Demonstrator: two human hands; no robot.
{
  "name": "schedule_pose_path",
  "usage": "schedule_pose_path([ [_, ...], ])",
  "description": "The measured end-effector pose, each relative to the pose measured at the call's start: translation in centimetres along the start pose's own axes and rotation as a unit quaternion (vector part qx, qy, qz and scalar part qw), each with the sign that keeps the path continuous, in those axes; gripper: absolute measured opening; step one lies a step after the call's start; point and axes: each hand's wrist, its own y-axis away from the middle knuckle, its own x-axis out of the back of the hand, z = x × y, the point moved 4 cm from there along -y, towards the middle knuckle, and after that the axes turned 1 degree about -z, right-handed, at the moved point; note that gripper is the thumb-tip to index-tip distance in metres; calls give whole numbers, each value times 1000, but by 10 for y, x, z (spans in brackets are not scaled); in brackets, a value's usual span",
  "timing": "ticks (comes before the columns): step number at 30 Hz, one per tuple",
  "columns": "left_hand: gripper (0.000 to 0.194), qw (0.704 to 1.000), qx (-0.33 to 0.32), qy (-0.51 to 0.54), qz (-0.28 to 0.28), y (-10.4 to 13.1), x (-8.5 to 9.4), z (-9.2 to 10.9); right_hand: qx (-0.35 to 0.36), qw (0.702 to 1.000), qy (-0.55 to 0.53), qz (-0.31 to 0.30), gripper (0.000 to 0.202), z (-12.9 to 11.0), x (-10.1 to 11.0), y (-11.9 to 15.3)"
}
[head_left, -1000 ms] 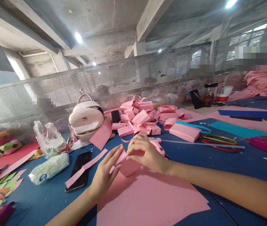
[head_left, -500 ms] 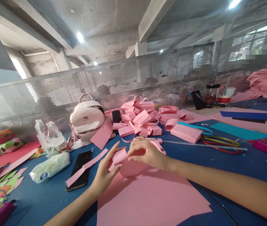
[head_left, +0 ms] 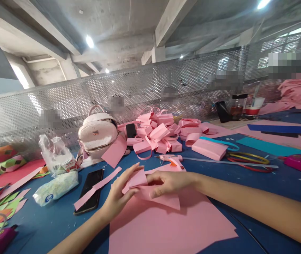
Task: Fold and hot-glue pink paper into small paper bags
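Observation:
A folded pink paper piece [head_left: 137,179] is held between my two hands, above a large flat pink sheet [head_left: 171,225]. My left hand [head_left: 122,190] grips its left end, thumb in front and fingers behind. My right hand [head_left: 166,181] is at its right side, thumb in front of a hanging flap and the other fingers partly hidden behind the paper. Just beyond my right hand lies a pink and white glue gun [head_left: 173,160]. A black phone [head_left: 89,188] with a pink strip [head_left: 97,188] across it lies left of my left hand.
A heap of folded pink paper pieces [head_left: 161,135] stands at the back beside a pale backpack [head_left: 97,132]. Tissue pack [head_left: 56,187] and plastic bag [head_left: 57,155] are at left. A long ruler-like strip [head_left: 232,163] and yellow and red loops [head_left: 251,158] lie at right.
My right hand has moved down from the top of the folded piece to its right side. The paper has turned, its flap now pointing right, and the glue gun is more exposed.

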Motion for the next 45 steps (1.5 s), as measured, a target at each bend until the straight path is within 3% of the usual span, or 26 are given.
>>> schedule_pose_path([
  [8, 59, 1000, 4, 5, -26, -1, 0, 4, -1, 999, -44, -8, 43, -1, 2, -2],
  [13, 49, 1000, 7, -17, -10, 0, 1, 8, -20, 998, -54, 11, 44, 1, 2, -3],
  [22, 43, 997, -53, -58, -1, -6, 2, 19, -13, 998, -48, 24, 50, 7, 8, -4],
  [28, 41, 995, -66, -76, 2, -6, 1, 24, -5, 998, -37, 43, 44, 6, 12, -3],
  [34, 43, 994, -70, -88, 7, -6, 1, 24, 11, 995, 2, 100, 34, -11, 19, -1],
  [45, 45, 988, -77, -135, 10, -6, 2, 26, 45, 973, 99, 201, 9, -15, 23, 2],
])
